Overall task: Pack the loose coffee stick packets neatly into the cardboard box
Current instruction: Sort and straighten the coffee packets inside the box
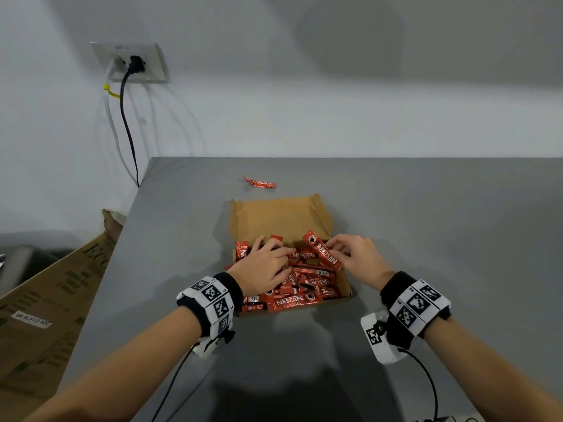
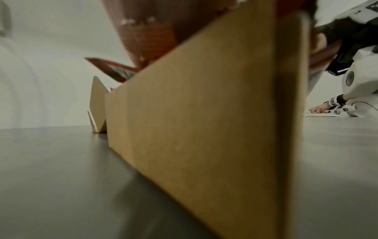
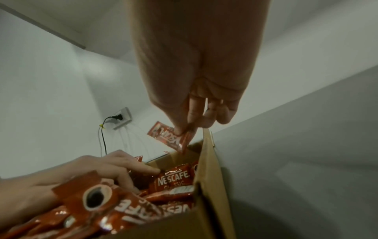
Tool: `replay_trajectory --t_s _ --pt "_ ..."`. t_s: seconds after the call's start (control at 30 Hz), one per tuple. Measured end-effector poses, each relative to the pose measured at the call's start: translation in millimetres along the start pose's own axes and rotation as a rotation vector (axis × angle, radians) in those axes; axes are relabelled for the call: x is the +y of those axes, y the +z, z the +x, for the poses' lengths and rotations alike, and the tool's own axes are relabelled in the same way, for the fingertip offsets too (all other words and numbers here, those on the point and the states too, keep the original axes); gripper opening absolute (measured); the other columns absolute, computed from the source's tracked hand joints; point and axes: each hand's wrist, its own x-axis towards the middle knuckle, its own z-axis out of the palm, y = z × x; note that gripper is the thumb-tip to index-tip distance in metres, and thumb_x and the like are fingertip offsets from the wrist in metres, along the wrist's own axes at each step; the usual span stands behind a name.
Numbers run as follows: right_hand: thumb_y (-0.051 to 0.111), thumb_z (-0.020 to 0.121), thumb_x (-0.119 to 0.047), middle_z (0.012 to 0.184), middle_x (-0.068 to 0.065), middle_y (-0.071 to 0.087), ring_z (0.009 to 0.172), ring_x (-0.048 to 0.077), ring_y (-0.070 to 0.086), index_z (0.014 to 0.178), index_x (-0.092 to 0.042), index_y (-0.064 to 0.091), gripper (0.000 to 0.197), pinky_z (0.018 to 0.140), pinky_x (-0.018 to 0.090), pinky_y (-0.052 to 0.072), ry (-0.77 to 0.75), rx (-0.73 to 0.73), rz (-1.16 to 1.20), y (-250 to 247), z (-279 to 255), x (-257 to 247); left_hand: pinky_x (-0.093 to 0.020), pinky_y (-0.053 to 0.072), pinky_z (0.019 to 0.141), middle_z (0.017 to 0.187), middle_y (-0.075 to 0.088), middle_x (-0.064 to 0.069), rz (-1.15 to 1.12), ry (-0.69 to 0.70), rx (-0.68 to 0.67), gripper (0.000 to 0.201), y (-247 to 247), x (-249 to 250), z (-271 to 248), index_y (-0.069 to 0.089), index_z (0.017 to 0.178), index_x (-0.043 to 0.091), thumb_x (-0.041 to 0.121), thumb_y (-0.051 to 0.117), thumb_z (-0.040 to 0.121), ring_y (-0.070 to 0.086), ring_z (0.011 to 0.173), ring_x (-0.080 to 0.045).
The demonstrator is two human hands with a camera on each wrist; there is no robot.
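Note:
An open cardboard box sits mid-table with its lid flap standing up behind it. Several red coffee stick packets lie jumbled inside. My left hand rests flat on the packets in the box's left half, fingers stretched out and touching them. My right hand pinches one packet by its end and holds it tilted above the right side. The right wrist view shows thumb and forefinger pinching that packet. One loose packet lies on the table beyond the box. The box's outer wall fills the left wrist view.
The grey table ends at its left edge, where a large brown carton leans. A wall socket with a black cable is at the back left. Another hand with marker bands shows far off on the table.

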Motion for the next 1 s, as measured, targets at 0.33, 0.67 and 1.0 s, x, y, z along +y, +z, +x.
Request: replay_trajectory --t_s 0.33,0.67,1.0 --pt "0.064 0.085 -0.009 0.085 -0.002 0.066 0.075 0.006 0.059 0.088 -0.01 0.065 0.004 0.071 0.006 0.047 -0.061 0.235 0.159 8 8 -8 -0.052 0.008 0.114 0.146 0.036 0.006 -0.018 -0.004 -0.002 0.042 -1 1 -1 0.058 0.12 0.015 0.037 0.028 0.1 0.024 0.131 -0.014" --pt "0.052 0.083 0.006 0.074 0.012 0.062 0.057 0.014 0.067 0.121 -0.023 0.041 0.049 0.061 0.029 0.058 -0.076 0.049 0.298 19 2 -17 -0.05 0.006 0.115 0.145 0.038 0.004 -0.016 -0.017 -0.008 0.042 -3 1 -1 0.057 0.122 0.014 0.036 0.029 0.1 0.023 0.133 -0.015" --pt "0.056 0.092 -0.012 0.085 0.005 0.054 0.058 0.01 0.054 0.084 -0.005 0.067 0.015 0.059 0.006 0.043 -0.095 0.306 0.176 17 3 -2 -0.05 0.008 0.115 0.147 0.036 0.006 -0.011 -0.001 0.005 0.043 0 -1 0 0.057 0.121 0.016 0.037 0.027 0.1 0.023 0.131 -0.014"
